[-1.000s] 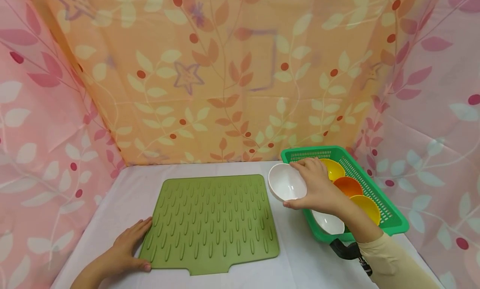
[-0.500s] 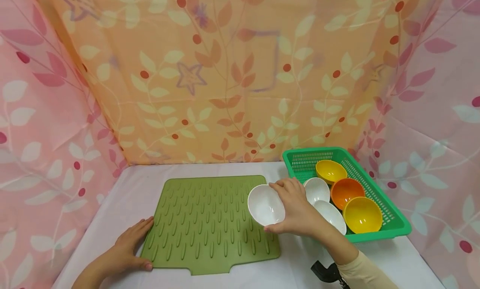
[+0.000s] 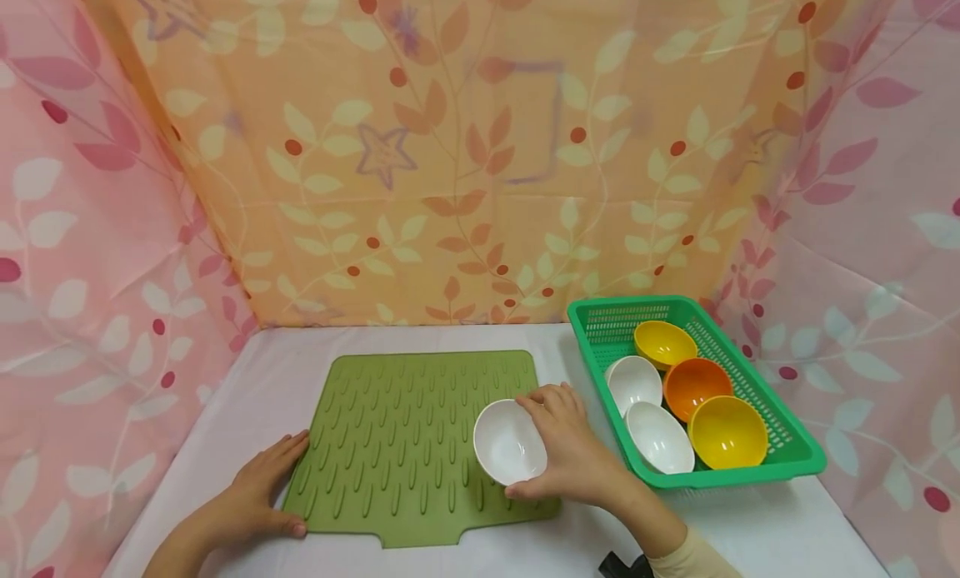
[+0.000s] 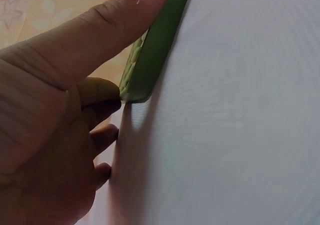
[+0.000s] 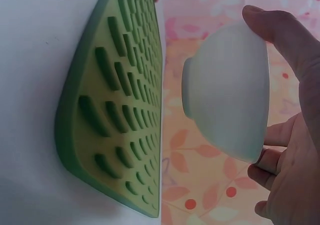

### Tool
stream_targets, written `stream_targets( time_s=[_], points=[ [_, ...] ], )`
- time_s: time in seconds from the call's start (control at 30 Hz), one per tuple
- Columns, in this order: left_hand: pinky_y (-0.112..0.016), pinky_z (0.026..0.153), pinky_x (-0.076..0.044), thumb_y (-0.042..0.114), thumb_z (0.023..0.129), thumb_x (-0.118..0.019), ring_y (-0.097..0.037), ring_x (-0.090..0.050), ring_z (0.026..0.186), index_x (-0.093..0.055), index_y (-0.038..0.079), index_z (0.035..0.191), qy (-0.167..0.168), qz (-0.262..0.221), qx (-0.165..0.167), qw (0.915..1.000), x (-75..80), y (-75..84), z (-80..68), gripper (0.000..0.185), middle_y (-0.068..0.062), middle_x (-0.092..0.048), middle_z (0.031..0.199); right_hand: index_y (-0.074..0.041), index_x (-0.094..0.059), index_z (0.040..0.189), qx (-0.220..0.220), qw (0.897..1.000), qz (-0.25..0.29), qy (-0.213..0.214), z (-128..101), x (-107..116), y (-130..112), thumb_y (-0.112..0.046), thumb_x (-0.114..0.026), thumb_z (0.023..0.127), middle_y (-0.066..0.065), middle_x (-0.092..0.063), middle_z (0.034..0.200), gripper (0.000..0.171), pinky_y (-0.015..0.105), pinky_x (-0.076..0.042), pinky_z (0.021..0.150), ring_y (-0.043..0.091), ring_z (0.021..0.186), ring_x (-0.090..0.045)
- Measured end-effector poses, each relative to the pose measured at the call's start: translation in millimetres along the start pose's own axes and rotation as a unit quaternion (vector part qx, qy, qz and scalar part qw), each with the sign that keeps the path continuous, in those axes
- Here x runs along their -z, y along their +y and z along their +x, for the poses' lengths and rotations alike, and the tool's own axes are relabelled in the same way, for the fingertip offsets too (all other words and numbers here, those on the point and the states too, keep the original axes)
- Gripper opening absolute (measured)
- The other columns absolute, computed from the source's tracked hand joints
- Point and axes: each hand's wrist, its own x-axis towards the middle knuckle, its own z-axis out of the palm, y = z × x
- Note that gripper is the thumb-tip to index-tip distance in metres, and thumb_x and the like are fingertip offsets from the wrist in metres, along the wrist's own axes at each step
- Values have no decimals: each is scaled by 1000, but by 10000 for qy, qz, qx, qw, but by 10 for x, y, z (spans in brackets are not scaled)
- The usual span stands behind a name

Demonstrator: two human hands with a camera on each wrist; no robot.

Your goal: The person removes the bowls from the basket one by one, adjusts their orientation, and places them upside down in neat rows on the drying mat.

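- White bowl (image 3: pixel 509 452) is held by its rim in the right hand (image 3: pixel 572 455), just above the green drying mat (image 3: pixel 390 445), not touching.
- Left hand (image 3: pixel 258 496) presses flat on the mat's near-left corner, fingers relaxed.

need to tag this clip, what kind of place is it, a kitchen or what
Probably a staged tabletop set, not a real kitchen: leaf-print fabric backdrop on three sides, a white table, a green drying mat and a green basket of bowls.

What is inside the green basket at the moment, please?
The green basket holds five bowls: two white bowls on its left side, and a yellow bowl, an orange bowl and another yellow bowl along its right. Anything beneath them is hidden.
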Motion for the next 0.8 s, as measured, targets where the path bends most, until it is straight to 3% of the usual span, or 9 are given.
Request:
stream_targets(
  time_s=[0.03,0.1,0.13,0.2,0.27,0.5,0.67,0.8],
  points=[
    [-9,114,4,60,60,-89,18,2,144,-41,-3,154,-27,-27,62,10000,7,7,8,123,-23,-39,159,-6,-54,145,-13,10000,46,-13,-8,-17,-1,-63,-94,52,6,-49,132,115,60,-12,121,29,136,-36],
    [-32,125,-8,59,62,-89,-4,-8,155,-41,-2,153,-146,-54,281,9995,33,52,36,120,-23,-38,159,-7,-54,145,-8,10000,86,-27,-21,-53,-4,-62,-94,52,6,-49,133,115,60,-11,121,29,136,-35],
    [-44,124,-14,57,63,-89,-16,-15,156,-42,-3,153,-178,-74,371,9991,48,85,57,118,-23,-39,159,-7,-54,145,-2,10000,88,-39,-27,-66,-6,-62,-94,52,6,-49,133,115,60,-11,122,29,136,-35],
    [-64,113,-26,55,67,-89,-40,-30,149,-42,-3,152,-230,-113,545,9982,80,164,107,113,-24,-41,157,-7,-53,146,33,9999,128,-32,-35,-85,-12,-62,-94,53,6,-49,134,115,59,-10,122,29,137,-35],
    [-71,105,-32,51,72,-88,-54,-38,138,-43,-5,151,-225,-169,602,9978,122,277,189,107,-27,-44,154,-7,-53,146,67,9999,130,-25,-38,-96,-15,-63,-93,53,6,-48,134,116,58,-9,122,29,137,-34],
    [-71,107,-34,49,86,-79,-51,-38,142,-42,7,154,-318,-1144,974,9881,218,873,542,89,-22,-47,154,-7,-51,148,76,9998,190,-73,-38,-91,-33,-62,-93,54,6,-47,135,117,58,-8,123,29,140,-32],
    [-65,108,-38,50,87,-78,-41,-45,141,-46,19,153,-303,-1789,844,9798,96,1306,736,80,-7,-51,153,-7,-49,149,172,9997,128,-70,-29,-90,-44,-64,-93,54,6,-47,136,119,57,-8,123,29,140,-31],
    [-57,106,-43,50,87,-78,-34,-52,135,-48,22,151,-378,-2247,877,9697,-50,1579,871,76,-1,-55,150,-5,-49,149,345,9994,12,101,-15,-107,-48,-65,-92,55,6,-46,136,119,56,-7,124,28,140,-32]
  ],
)
